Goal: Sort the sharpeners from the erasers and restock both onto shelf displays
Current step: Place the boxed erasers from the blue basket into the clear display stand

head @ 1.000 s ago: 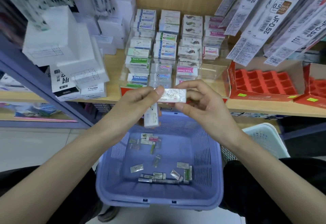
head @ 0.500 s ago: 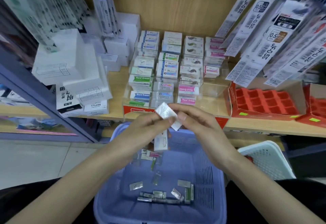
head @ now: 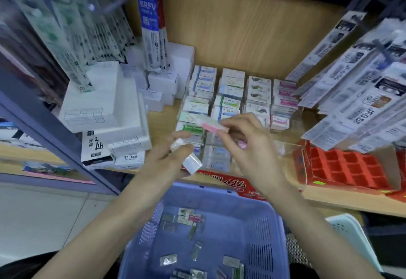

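Erasers [head: 232,94] stand in packed rows in the clear display on the wooden shelf [head: 161,124], straight ahead of me. My right grip [head: 248,147] pinches a pink eraser [head: 211,124] by one end between thumb and fingertips and holds it roughly level, just above the front rows of the display. My left grip [head: 167,162] is curled round a white eraser [head: 192,163] — it pokes out at both ends of my fist, tilted, and I cannot tell whether it is one piece or two. The two grips are near each other but apart. Below them a blue basket [head: 261,250] holds a scatter of small wrapped pieces [head: 168,260] on its floor — too blurred to say which are sharpeners. A red tray [head: 342,164] sits on the shelf to the right, with refill packs [head: 360,107] hanging above it. White boxes [head: 103,107] are stacked to the left.
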The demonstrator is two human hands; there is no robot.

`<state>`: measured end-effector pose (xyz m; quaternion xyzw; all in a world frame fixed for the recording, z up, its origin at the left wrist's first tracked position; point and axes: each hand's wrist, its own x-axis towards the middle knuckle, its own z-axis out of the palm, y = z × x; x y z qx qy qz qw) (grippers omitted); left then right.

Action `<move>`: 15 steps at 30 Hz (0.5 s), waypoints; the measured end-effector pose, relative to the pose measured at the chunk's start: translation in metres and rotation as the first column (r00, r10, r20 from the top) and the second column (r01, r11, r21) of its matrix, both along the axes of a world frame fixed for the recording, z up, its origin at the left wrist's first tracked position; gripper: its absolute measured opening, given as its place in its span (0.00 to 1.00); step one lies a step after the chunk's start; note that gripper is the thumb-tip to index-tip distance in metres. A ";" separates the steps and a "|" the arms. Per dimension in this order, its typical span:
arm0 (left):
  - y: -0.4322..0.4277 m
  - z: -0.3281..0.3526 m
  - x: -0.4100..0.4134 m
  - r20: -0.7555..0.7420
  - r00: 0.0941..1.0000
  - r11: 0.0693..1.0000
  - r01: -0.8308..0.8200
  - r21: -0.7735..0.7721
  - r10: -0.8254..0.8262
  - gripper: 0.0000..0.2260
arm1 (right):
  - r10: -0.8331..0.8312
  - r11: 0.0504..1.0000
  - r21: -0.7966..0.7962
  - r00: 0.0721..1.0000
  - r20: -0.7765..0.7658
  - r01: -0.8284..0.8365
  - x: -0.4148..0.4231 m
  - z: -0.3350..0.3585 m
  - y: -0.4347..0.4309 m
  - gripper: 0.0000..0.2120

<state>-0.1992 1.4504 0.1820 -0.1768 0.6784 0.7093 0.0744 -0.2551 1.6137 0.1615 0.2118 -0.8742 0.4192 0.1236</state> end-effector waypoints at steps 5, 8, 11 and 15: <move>-0.025 -0.001 -0.015 0.012 0.978 0.939 -0.204 0.276 0.209 0.13 | -0.098 0.989 0.115 0.995 -0.008 0.098 -0.091 -0.004 -0.029 0.10; -0.032 -0.002 -0.016 -0.052 0.974 0.937 -0.196 0.288 0.219 0.14 | -0.077 0.974 0.212 0.997 -0.021 0.079 -0.109 -0.015 -0.042 0.11; -0.039 0.000 -0.014 -0.066 0.972 0.940 -0.200 0.277 0.226 0.13 | -0.057 0.959 0.274 0.995 -0.076 0.076 -0.110 -0.025 -0.044 0.07; -0.043 -0.004 -0.014 -0.037 0.970 0.936 -0.221 0.274 0.240 0.13 | -0.064 0.940 0.325 0.990 -0.129 0.103 -0.111 -0.030 -0.041 0.05</move>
